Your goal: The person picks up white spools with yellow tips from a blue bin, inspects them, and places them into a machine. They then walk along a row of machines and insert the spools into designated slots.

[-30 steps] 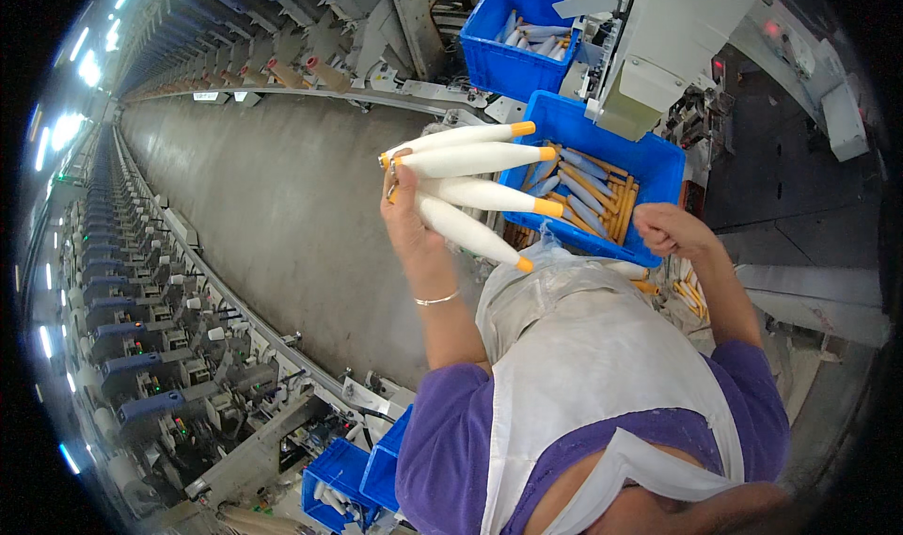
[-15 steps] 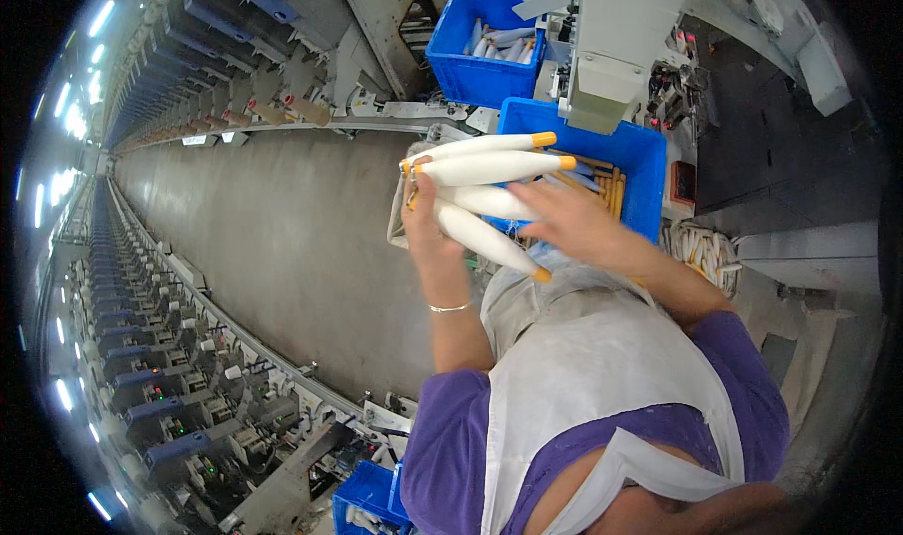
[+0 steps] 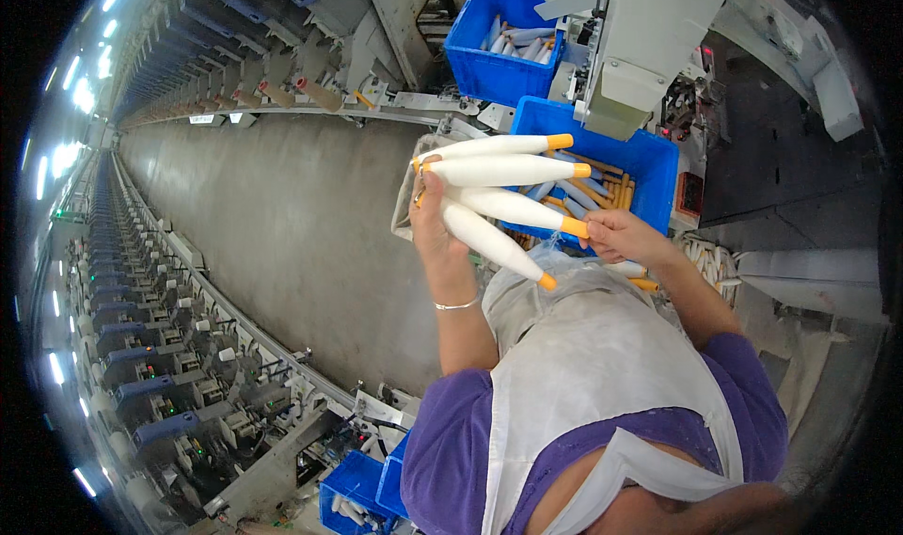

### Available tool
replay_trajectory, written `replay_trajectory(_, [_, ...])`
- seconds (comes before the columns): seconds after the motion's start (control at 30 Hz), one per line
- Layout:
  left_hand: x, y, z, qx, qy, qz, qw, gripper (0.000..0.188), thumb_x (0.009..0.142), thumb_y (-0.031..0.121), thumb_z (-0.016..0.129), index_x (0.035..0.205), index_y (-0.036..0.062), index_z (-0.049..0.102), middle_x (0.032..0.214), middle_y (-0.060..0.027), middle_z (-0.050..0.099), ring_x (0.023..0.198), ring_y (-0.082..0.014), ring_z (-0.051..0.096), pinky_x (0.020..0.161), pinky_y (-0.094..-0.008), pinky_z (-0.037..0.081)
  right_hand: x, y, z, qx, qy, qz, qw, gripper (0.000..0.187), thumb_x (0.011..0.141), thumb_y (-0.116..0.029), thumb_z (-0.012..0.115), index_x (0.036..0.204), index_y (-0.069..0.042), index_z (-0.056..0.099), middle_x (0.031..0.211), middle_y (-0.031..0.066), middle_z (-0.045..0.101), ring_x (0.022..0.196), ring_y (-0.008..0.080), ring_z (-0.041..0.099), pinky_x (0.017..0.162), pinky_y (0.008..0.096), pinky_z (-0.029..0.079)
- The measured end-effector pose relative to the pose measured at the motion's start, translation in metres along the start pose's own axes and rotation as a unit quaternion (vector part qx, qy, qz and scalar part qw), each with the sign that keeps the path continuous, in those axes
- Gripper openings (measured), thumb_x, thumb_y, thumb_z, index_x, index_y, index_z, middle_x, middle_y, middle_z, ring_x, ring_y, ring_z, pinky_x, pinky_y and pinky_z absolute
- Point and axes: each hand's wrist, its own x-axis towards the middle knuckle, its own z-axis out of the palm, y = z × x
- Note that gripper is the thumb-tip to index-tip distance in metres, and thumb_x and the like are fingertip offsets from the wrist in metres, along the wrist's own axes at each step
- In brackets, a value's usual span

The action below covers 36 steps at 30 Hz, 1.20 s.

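Note:
Several yarn bobbins point(image 3: 503, 170), wound with white yarn and ending in orange tips, fan out from my left hand point(image 3: 433, 223). Its fingers are closed round their left ends. The tips point right, over my apron and a blue crate. On the third one down, a white bobbin point(image 3: 508, 206), my right hand point(image 3: 625, 239) pinches the orange tip between thumb and fingers. The lowest bobbin point(image 3: 489, 241) slants down toward the apron. Beneath my right wrist, another white bobbin point(image 3: 628, 270) with an orange end is partly hidden.
Just beyond my hands stands a blue crate point(image 3: 660, 163) with orange tubes and pale bobbins. A second blue crate point(image 3: 494, 72) with bobbins sits farther off. A pale machine housing point(image 3: 649, 41) overhangs them. More bobbins point(image 3: 710, 257) lie at right. Long spinning-machine rows point(image 3: 179, 380) flank the aisle floor point(image 3: 273, 224).
My right hand has moved right along the third bobbin, from a blurred pass over its end to a pinch on its orange tip. The left hand keeps hold of the bobbins.

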Motion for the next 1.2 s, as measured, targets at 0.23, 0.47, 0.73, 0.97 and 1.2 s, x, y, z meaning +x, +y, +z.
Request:
replay_trajectory(0.23, [0.005,0.004,0.003,0.0,0.022,0.02,1.0,0.031,0.082,0.025,0.062,0.105,0.0053,0.053,0.102,-0.0095,0.056,0.095,-0.0227,0.056,0.083,-0.0377,0.049,0.009,0.037,0.011,0.042,0.169,-0.141,0.975,0.024,0.091,-0.021,0.048,0.071,-0.009,0.044,0.055,-0.0051,0.035,0.046,0.0032,0.03,0.04,0.0194,0.025])
replay_trajectory(0.47, [0.0,0.01,-0.007,-0.025,0.039,0.03,0.998,0.032,0.085,0.028,0.059,0.107,0.0063,0.052,0.108,-0.0104,0.053,0.102,-0.0241,0.052,0.084,-0.0401,0.048,-0.039,0.025,-0.036,-0.168,0.418,-0.246,0.858,0.025,0.088,-0.018,0.053,0.067,-0.006,0.05,0.059,-0.0042,0.041,0.055,0.0025,0.038,0.046,0.0194,0.03])
replay_trajectory(0.73, [0.007,0.008,-0.008,0.009,0.04,0.037,0.998,0.032,0.087,0.029,0.055,0.109,0.0049,0.051,0.109,-0.0107,0.053,0.102,-0.0232,0.053,0.087,-0.0391,0.047,-0.005,0.023,-0.024,-0.296,0.266,-0.263,0.879,0.023,0.086,-0.013,0.054,0.107,-0.003,0.053,0.095,0.0088,0.056,0.09,0.0171,0.054,0.079,0.0279,0.043])
replay_trajectory(0.97, [0.001,0.001,-0.007,0.021,-0.007,-0.001,1.0,0.034,0.083,0.024,0.062,0.108,0.0039,0.053,0.109,-0.0093,0.054,0.101,-0.024,0.053,0.089,-0.0406,0.045,0.043,-0.031,0.068,-0.602,0.202,-0.257,0.729,0.042,0.08,-0.025,0.06,0.114,-0.003,0.048,0.099,0.0131,0.055,0.082,0.0289,0.057,0.07,0.0377,0.047])
replay_trajectory(1.2, [-0.008,-0.003,-0.012,0.02,0.056,-0.015,0.998,0.032,0.083,0.024,0.061,0.107,0.0035,0.052,0.106,-0.0106,0.055,0.098,-0.0228,0.055,0.083,-0.0392,0.048,0.017,0.009,0.013,-0.349,0.049,-0.156,0.923,0.023,0.091,-0.026,0.046,0.09,-0.004,0.053,0.069,0.0078,0.051,0.061,0.0166,0.049,0.055,0.0278,0.039])
